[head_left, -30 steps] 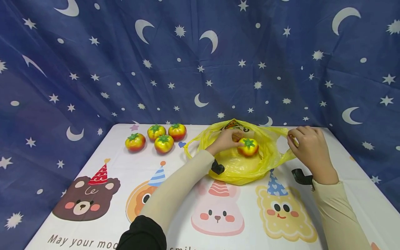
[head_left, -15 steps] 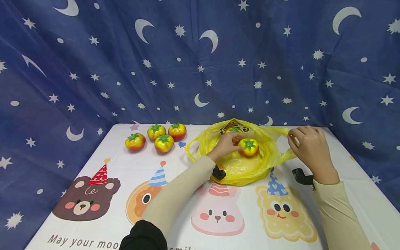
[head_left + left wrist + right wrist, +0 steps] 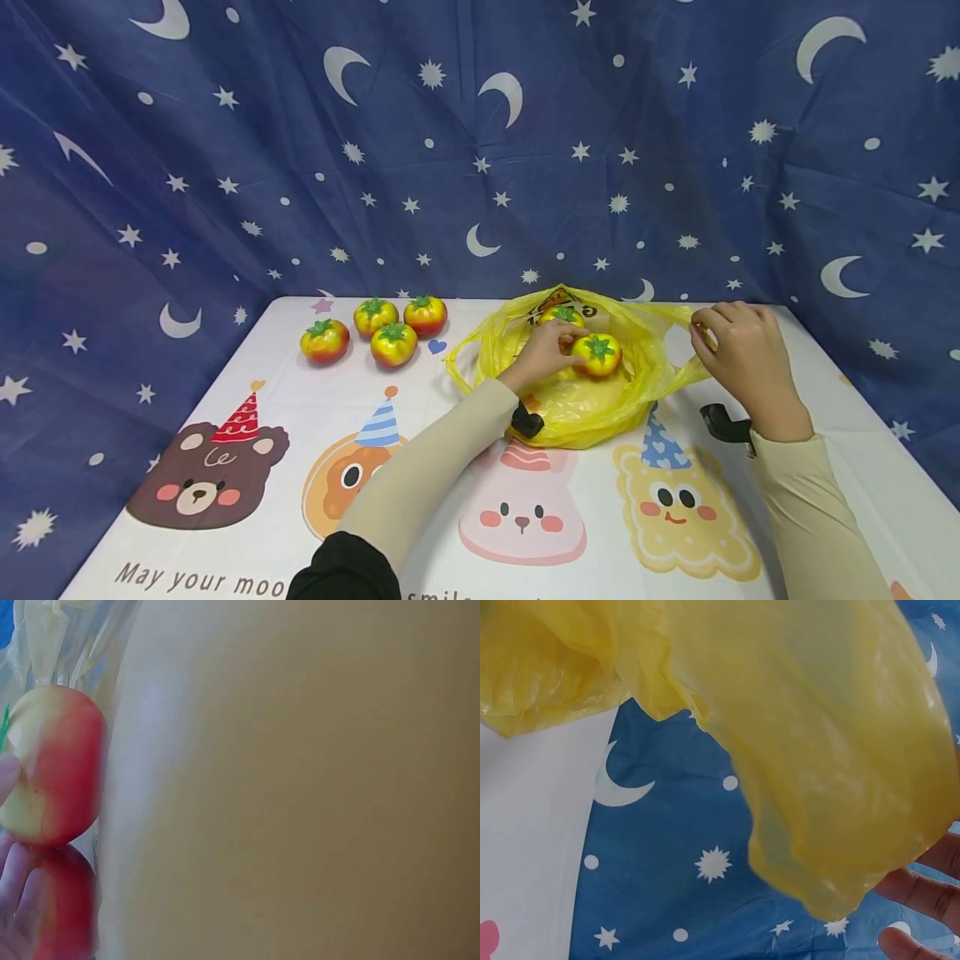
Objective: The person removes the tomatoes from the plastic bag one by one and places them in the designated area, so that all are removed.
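Note:
A yellow plastic bag (image 3: 592,421) lies spread open at the table's back, right of centre. Inside it my left hand (image 3: 542,357) holds a red-and-yellow toy tomato (image 3: 597,358) between thumb and fingers. A second toy tomato (image 3: 562,315) sits behind it in the bag, partly covered by the hand. In the left wrist view the held tomato (image 3: 64,765) has the thumb at its side, fingers (image 3: 26,900) below, and the other tomato (image 3: 71,907) against it. My right hand (image 3: 742,354) pinches the bag's right handle (image 3: 840,802) and draws it out sideways.
Several more toy tomatoes (image 3: 393,345) stand in a group at the back left of the white printed tablecloth (image 3: 240,558). Close behind the table's far edge hangs a blue star-and-moon curtain (image 3: 420,192). In the left wrist view a blurred tan surface (image 3: 300,787) fills most of the frame.
My left hand has shifted slightly toward me, and the rear tomato in the bag shows more now. The held tomato has moved only slightly; the right hand stays at the handle.

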Demonstrator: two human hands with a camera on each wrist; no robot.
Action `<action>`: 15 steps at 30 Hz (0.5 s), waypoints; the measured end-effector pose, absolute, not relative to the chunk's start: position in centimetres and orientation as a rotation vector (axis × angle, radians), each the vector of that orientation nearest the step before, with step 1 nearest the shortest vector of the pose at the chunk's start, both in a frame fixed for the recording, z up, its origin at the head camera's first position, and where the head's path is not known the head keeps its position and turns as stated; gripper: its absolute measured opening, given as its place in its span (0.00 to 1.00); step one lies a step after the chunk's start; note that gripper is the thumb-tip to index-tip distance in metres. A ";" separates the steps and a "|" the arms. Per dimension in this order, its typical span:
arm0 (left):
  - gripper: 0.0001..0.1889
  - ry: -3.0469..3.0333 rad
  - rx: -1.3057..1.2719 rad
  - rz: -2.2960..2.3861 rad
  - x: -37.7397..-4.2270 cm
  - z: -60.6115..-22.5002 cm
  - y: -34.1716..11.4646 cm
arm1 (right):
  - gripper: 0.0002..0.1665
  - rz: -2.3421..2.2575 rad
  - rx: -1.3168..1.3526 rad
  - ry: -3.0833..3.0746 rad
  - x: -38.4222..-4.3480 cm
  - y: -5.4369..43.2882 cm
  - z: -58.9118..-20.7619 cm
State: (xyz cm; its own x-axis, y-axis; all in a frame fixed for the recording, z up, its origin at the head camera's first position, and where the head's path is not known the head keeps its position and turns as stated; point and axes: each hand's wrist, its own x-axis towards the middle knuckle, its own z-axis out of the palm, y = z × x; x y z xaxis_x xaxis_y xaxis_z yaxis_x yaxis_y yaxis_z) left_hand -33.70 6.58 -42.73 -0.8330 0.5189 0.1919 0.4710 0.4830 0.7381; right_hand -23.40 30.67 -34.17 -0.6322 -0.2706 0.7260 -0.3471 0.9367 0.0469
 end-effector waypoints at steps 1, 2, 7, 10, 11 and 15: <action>0.23 2.643 0.882 1.302 -33.7 -42.7 6.6 | 0.05 0.124 0.433 -2.290 -23.4 30.6 -34.1; 0.22 2.631 0.876 1.309 -33.7 -42.7 6.5 | 0.05 0.123 0.433 -2.291 -23.4 30.6 -34.1; 0.22 2.581 0.876 1.332 -33.7 -42.8 6.6 | 0.05 0.122 0.424 -2.301 -23.4 30.5 -34.1; 0.24 2.567 0.899 1.324 -33.7 -42.8 6.6 | 0.05 0.118 0.422 -2.303 -23.3 30.5 -34.1; 0.24 2.561 0.907 1.323 -33.6 -42.8 6.6 | 0.05 0.117 0.422 -2.303 -23.3 30.4 -34.1; 0.27 2.540 0.932 1.317 -33.7 -42.8 6.6 | 0.05 0.117 0.423 -2.303 -23.3 30.4 -34.1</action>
